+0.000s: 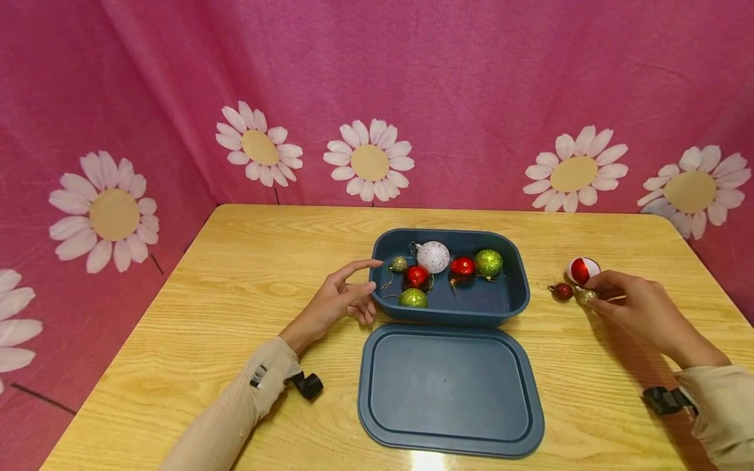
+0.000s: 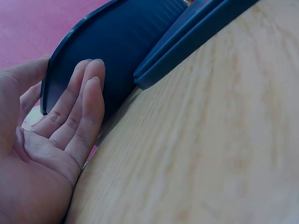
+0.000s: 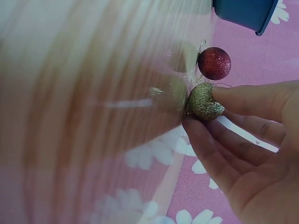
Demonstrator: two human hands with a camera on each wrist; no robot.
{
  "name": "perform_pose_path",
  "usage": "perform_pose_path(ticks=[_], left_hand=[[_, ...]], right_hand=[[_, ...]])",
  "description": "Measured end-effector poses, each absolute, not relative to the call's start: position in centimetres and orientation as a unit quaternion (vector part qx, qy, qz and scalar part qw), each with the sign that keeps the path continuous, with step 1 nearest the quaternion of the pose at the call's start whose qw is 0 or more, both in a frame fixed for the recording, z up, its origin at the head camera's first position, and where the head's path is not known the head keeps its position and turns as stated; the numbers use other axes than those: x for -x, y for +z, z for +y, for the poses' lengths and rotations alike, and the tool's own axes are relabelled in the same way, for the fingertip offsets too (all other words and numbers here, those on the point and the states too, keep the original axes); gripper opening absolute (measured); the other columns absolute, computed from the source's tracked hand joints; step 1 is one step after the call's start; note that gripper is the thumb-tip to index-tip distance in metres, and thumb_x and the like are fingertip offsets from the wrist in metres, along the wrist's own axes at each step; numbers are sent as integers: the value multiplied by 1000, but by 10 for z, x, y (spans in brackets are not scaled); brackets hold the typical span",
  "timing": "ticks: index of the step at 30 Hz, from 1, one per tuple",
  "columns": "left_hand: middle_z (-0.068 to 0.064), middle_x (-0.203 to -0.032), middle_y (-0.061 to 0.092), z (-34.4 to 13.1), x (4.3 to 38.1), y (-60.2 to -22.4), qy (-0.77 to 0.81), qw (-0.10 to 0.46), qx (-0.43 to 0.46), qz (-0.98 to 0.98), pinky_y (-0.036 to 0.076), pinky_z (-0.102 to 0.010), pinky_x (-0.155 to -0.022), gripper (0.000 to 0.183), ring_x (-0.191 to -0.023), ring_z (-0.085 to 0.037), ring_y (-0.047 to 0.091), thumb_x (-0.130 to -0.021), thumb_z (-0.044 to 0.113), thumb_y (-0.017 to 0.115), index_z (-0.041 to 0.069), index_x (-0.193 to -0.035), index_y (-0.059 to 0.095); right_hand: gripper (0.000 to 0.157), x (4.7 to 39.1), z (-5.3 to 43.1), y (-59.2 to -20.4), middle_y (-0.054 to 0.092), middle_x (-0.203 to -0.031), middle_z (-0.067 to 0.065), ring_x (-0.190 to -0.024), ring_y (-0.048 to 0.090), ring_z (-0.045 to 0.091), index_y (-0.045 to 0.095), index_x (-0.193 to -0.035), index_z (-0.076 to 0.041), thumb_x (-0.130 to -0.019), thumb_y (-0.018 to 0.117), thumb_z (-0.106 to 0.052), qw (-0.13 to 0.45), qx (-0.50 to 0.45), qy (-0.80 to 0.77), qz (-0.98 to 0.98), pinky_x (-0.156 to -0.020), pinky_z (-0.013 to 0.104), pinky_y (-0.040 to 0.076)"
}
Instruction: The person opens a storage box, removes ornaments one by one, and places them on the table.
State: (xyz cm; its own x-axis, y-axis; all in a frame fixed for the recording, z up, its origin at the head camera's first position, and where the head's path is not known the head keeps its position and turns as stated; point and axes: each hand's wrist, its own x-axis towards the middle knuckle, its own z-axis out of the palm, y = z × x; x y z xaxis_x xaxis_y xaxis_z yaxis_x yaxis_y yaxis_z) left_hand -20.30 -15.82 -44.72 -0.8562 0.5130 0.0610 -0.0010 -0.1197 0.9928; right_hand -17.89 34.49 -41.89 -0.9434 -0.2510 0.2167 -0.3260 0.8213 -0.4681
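Note:
My left hand (image 1: 338,301) rests at the left end of a dark blue box (image 1: 450,316). Its thumb and index finger touch the rim, set apart, and the other fingers (image 2: 91,107) lie loosely by the outer wall. To the right of the box, my right hand (image 1: 645,317) pinches a small gold glitter ball ornament (image 3: 202,103) between thumb and fingers, low at the tabletop. Beside it lie a small dark red glitter ball (image 3: 215,63) and a red-and-white ball (image 1: 578,268), partly behind the fingers.
Inside the box are a white speckled ball (image 1: 432,257), red balls (image 1: 463,267), green glitter balls (image 1: 489,263) and a small gold ball (image 1: 399,264). A flat blue lid (image 1: 450,389) lies in front of the box. Behind the wooden table (image 1: 283,242) hangs a pink flowered curtain (image 1: 459,98).

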Motion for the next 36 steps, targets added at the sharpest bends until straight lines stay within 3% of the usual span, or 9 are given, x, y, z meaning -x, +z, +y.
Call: perform_pose_path(ticks=[9,19,29,33,36], left_hand=[[-16,-77,69,-158,204,-448,720,178,-200,640,60,-34,-59,47,-63,-25,68,-103,18,56,13,-149,44],[-15,-76,70,-160,205,-450,719,177,-200,642,60,-33,-58,47,-62,-25,68,-103,17,56,13,-149,44],[-15,-76,70,-161,202,-447,719,176,-193,644,60,-33,-58,47,-62,-24,68,-103,18,56,13,-149,44],[-15,-77,70,-160,202,-447,719,179,-193,643,60,-33,-59,47,-62,-23,67,-103,18,56,14,-149,45],[-15,-77,70,-158,203,-447,719,180,-195,642,60,-33,-59,47,-62,-22,66,-104,18,56,14,-149,45]], right_hand=[[21,178,344,-414,71,-92,11,-75,55,-11,70,-98,-2,-80,80,-1,90,-170,236,-953,-62,5,45],[24,175,340,-401,71,-97,17,-80,59,-4,69,-102,0,-81,79,1,121,-185,218,-950,-63,6,48],[21,168,316,-380,72,-98,16,-75,69,16,69,-103,-2,-84,78,-2,140,-186,210,-950,-60,19,55],[24,165,302,-370,72,-96,13,-76,70,26,70,-104,-4,-82,80,-2,152,-189,209,-947,-61,13,52],[26,165,290,-364,73,-95,10,-77,70,26,70,-106,-5,-82,80,-3,156,-191,209,-946,-63,11,50]])
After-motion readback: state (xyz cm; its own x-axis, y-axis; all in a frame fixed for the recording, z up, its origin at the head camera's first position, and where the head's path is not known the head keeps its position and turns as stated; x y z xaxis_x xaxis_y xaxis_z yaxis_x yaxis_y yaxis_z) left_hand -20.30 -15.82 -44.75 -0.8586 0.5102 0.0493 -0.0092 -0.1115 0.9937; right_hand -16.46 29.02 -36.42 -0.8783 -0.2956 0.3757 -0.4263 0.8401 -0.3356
